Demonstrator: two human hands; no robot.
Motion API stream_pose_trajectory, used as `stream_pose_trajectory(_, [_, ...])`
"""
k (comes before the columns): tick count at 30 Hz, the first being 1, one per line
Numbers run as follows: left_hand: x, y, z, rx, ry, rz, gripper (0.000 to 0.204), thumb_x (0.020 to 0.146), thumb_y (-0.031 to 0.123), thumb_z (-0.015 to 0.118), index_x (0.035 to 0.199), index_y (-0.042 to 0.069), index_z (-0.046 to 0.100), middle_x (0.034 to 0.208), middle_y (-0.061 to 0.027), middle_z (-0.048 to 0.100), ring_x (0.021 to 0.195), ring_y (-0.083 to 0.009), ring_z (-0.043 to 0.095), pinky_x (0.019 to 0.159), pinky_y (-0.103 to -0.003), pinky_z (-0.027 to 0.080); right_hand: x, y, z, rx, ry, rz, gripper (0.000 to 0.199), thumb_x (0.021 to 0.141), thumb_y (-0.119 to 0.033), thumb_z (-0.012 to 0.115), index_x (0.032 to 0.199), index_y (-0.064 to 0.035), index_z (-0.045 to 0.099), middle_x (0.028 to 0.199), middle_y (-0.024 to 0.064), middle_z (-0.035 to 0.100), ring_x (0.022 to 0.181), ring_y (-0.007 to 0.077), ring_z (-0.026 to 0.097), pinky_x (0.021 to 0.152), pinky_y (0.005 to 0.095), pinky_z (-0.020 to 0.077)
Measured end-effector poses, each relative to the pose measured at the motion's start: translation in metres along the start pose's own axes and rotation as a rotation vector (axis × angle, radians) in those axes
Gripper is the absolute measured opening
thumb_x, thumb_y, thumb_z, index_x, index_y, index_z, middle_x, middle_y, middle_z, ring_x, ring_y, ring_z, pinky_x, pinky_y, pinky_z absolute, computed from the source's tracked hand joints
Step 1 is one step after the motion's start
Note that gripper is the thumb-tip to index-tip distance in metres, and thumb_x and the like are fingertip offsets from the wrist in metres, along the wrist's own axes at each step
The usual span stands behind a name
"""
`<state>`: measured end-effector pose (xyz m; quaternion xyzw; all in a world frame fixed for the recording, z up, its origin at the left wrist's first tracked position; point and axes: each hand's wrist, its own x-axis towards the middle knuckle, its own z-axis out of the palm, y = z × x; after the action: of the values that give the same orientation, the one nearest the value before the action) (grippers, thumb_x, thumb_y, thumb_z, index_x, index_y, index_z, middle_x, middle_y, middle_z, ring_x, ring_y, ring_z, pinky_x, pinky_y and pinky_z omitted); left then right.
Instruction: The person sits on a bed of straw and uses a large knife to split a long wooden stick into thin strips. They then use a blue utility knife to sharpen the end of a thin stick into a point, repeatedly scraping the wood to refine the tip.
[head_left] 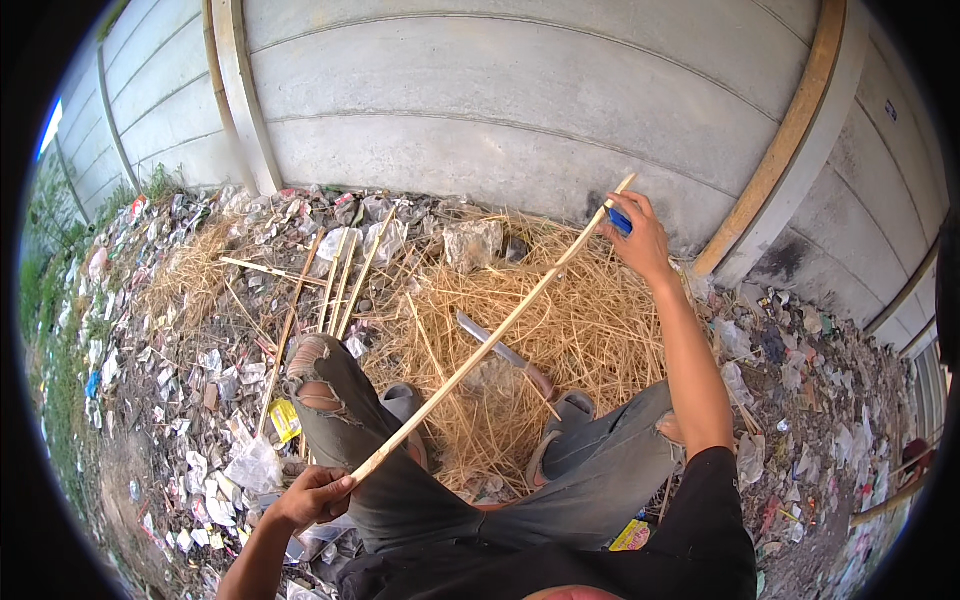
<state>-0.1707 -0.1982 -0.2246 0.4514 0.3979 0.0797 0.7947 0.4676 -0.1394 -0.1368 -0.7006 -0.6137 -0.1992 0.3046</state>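
Observation:
A long, pale bamboo strip (500, 335) runs slantwise across my lap, from lower left to upper right. My left hand (315, 497) pinches its near end beside my left knee. At the far end, my right hand (640, 238) is closed round a small blue tool (620, 221) pressed close to the strip; the fingers hide most of it, so its kind does not show. The strip's pointed tip sticks out past that hand. Below the strip, a large knife (505, 352) with a dark blade and brown handle lies on straw-like shavings (560, 300) between my feet.
Several split strips (345, 285) lie on the ground at left, beyond my left knee. A rough stone block (473, 244) sits near the grey panel wall (500, 90). Litter (190, 400) covers the ground on both sides. A wooden post (775, 160) leans along the wall at right.

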Motion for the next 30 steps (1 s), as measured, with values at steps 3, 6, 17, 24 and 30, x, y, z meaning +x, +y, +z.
stream_pose_trajectory(3, [-0.008, 0.004, -0.007, 0.067, 0.005, -0.017, 0.036, 0.104, 0.030, 0.059, 0.097, -0.005, 0.063, 0.057, 0.0023, 0.041, 0.046, -0.0088, 0.037, 0.043, -0.026, 0.026, -0.007, 0.007, 0.003, 0.031, -0.107, -0.008, 0.043, 0.091, -0.043, 0.074, 0.117, -0.0085, 0.073, 0.120, 0.0102, 0.068, 0.096, 0.0294, 0.071, 0.084, 0.0422, 0.0569])
stream_pose_trajectory(6, [-0.016, 0.009, -0.012, 0.136, 0.039, -0.047, 0.038, 0.102, 0.034, 0.063, 0.096, -0.004, 0.065, 0.058, 0.0021, 0.044, 0.047, -0.0088, 0.038, 0.045, -0.026, 0.028, -0.007, -0.002, 0.008, 0.097, -0.283, 0.247, 0.034, 0.097, -0.039, 0.069, 0.100, -0.0061, 0.077, 0.083, 0.0136, 0.075, 0.086, 0.0260, 0.073, 0.078, 0.0389, 0.0553])
stream_pose_trajectory(17, [-0.036, 0.013, -0.037, 0.643, 0.185, 0.006, 0.039, 0.095, 0.037, 0.071, 0.084, 0.000, 0.070, 0.059, -0.0007, 0.059, 0.047, -0.0081, 0.051, 0.044, -0.027, 0.037, -0.010, 0.063, 0.002, 1.295, 0.239, 0.888, 0.028, 0.103, -0.029, 0.060, 0.089, -0.0050, 0.059, 0.059, -0.0017, 0.044, 0.048, 0.0126, 0.040, 0.049, 0.0336, 0.0392])
stream_pose_trajectory(24, [-0.029, 0.010, -0.005, 0.663, 0.274, 0.104, 0.040, 0.097, 0.037, 0.070, 0.083, -0.001, 0.071, 0.060, -0.0017, 0.062, 0.049, -0.0076, 0.055, 0.045, -0.026, 0.041, -0.028, 0.052, -0.002, 0.610, 0.178, 0.934, 0.041, 0.095, -0.038, 0.070, 0.097, 0.0029, 0.069, 0.071, 0.0077, 0.065, 0.050, 0.0125, 0.053, 0.046, 0.0327, 0.0406])
stream_pose_trajectory(30, [0.014, 0.014, 0.057, 0.474, 0.362, 0.324, 0.034, 0.100, 0.033, 0.069, 0.093, 0.000, 0.070, 0.065, 0.0004, 0.063, 0.051, -0.0045, 0.052, 0.046, -0.022, 0.040, -0.029, -0.046, 0.007, 0.791, -0.176, 0.642, 0.039, 0.095, -0.037, 0.067, 0.094, 0.0012, 0.069, 0.073, 0.0089, 0.066, 0.052, 0.0127, 0.055, 0.046, 0.0303, 0.0404])
